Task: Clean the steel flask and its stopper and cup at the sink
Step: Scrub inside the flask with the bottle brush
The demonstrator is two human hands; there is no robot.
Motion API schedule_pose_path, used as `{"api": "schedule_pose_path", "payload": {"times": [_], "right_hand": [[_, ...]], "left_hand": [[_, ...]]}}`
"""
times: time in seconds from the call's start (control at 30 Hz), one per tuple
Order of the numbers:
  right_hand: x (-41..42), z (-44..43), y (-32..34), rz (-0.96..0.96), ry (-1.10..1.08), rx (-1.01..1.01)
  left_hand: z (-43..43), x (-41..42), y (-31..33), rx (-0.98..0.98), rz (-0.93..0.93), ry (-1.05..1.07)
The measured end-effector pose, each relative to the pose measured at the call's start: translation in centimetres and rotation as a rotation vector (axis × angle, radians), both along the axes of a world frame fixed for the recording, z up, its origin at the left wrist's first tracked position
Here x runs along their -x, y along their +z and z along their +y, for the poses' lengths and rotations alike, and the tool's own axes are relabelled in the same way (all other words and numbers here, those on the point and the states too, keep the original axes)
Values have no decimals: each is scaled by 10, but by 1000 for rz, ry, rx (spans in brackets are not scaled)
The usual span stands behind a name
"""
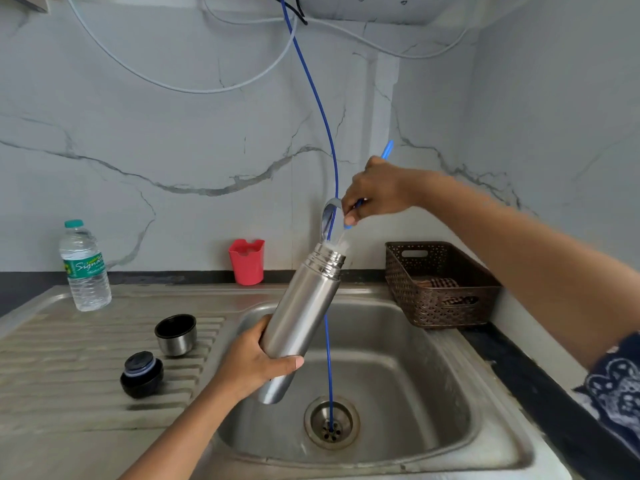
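flask: tilted over sink, mouth up, gripped low by left hand | right hand: clamped on blue brush, bristles at flask mouth | cup, stopper: apart on draining surface

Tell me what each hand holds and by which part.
The left hand grips the steel flask around its lower body. The right hand grips the blue brush by its handle, bristles at the flask's mouth.

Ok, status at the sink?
Left hand grips tilted flask over sink. Right hand holds brush at its mouth. Cup, stopper on drainboard. Blue hose hangs close.
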State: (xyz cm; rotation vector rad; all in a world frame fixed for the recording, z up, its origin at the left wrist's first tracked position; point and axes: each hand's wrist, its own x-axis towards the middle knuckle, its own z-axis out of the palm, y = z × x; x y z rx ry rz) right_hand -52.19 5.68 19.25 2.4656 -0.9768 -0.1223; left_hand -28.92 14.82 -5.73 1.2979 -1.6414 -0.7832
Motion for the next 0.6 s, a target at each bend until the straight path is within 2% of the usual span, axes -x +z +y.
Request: {"api": "schedule_pose_path", "payload": {"times": [0.27, 0.43, 0.6], "right_hand": [[22, -4, 51, -75, -94, 88], [3, -4, 18, -24, -37, 146], [-18, -3, -36, 30, 75, 86]], "left_hand": [[-1, -7, -8, -19, 6, -2], [2, -10, -11, -54, 24, -1], [1, -4, -9, -37, 40, 8]]}}
